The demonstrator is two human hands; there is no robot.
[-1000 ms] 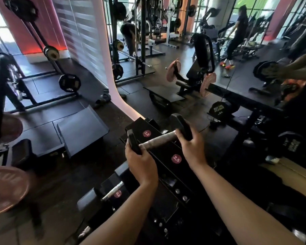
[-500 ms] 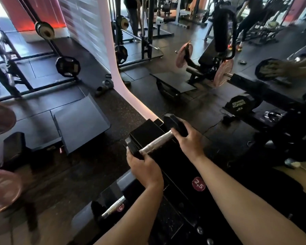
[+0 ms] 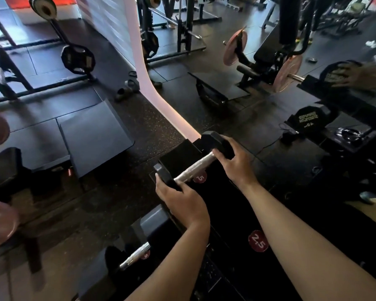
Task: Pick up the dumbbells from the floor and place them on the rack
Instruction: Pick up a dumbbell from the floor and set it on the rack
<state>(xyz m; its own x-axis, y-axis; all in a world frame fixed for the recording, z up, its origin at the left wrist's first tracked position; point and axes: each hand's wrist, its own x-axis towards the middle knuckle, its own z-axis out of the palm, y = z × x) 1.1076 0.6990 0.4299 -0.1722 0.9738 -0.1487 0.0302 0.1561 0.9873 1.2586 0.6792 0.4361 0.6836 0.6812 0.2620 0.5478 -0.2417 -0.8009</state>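
Both hands and the dumbbell (image 3: 192, 169) sit closer to the far end of the rack (image 3: 230, 205) than half a second back; the grip has not changed, and the camera has tipped further down.

Head view:
- Left hand (image 3: 182, 202) is wrapped around the near, lower head of the dumbbell, fingers curled under it.
- Right hand (image 3: 234, 164) is clamped over the far, upper head, thumb beside the metal handle.
- Dumbbell is tilted, handle running from the left hand up and away to the right hand, bare between them. It is over the rack's sloped top shelf; whether it touches the shelf I cannot tell.
- Red round sticker (image 3: 199, 177) shows just under the handle, between the hands. Another red "2.5" sticker (image 3: 258, 241) is on the shelf between the two forearms, nearer the body.
- Second dumbbell (image 3: 137, 254) lies below the left forearm on a lower shelf, only its handle and part of one head clear.
- Beyond the right hand, a larger black dumbbell (image 3: 308, 120) rests on another rack.
- Left of the left hand, a dark floor mat (image 3: 93, 135) on rubber flooring.
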